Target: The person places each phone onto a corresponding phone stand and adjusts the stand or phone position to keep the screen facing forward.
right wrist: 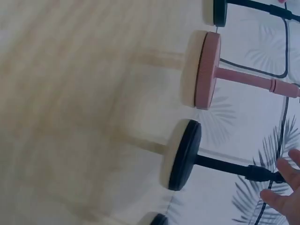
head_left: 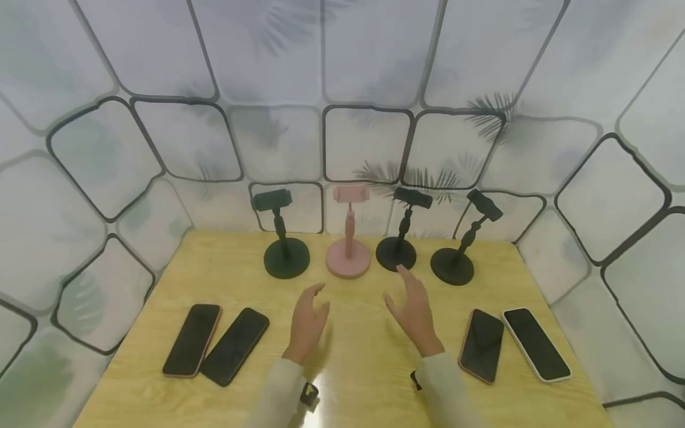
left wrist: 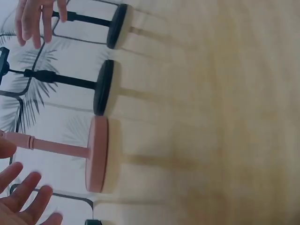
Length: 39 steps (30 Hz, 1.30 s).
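Near left, a pink-edged phone (head_left: 192, 340) and a black phone (head_left: 235, 346) lay flat, screens up. Far left, a green stand (head_left: 286, 259) had a wide disc base, likely keeping it upright. The left hand (head_left: 308, 324), loosely open, held nothing before the far, ridge-edged pink stand (head_left: 348, 261). The right hand (head_left: 414, 309), fingers parted and empty, was near a matte black stand (head_left: 397, 254); rightward came a tilt-headed stand (head_left: 452, 267), a copper-edged phone (head_left: 481, 346) and a white-rimmed phone (head_left: 537, 345).

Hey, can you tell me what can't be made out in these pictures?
Pink stand: its top holder is cut off by the left edge in the left wrist view.
Right hand: partly cut off by the right edge, right wrist view.
Rightmost black stand: mostly cut off by the bottom edge, right wrist view.
White-edged phone: its underside faces the table, head view.
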Available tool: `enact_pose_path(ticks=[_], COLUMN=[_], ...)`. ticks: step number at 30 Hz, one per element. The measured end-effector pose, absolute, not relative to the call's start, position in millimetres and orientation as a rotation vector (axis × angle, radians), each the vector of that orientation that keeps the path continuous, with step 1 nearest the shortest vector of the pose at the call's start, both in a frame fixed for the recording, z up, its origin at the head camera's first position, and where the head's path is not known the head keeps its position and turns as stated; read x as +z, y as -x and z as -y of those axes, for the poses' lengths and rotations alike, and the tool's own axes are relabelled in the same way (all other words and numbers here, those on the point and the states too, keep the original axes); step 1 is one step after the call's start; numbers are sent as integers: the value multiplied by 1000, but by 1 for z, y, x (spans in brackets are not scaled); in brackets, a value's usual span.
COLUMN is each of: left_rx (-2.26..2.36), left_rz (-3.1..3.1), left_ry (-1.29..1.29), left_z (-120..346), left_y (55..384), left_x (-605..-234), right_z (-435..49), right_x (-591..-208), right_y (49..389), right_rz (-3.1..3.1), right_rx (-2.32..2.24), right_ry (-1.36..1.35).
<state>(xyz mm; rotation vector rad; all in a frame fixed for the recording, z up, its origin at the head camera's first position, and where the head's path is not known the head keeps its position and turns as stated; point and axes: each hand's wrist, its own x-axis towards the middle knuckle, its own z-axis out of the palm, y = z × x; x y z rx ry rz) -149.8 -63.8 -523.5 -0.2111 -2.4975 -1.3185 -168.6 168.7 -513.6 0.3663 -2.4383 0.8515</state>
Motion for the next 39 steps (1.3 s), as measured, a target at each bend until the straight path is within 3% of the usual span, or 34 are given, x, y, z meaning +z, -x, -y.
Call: enact_pose_path(ticks=[9,16,28,39], left_rx=[-1709,-1746,-1542,-1447], left_rz=[2511,2693,2769,2827], left_ry=[190,165,604,738], left_z=[62,47,42,37], left_y=[255,306,290,243], left_x=[-479,-483,-498,-503], right_z=[-154,-116,-97,-112], right_x=[-453,-445,-465,-465], right_y=[263,312,294,237], right_rz=[2387,2493,2484,2483], right_rx=[1188,1535,1465,1446], right_ry=[-482,-433,-506,-520])
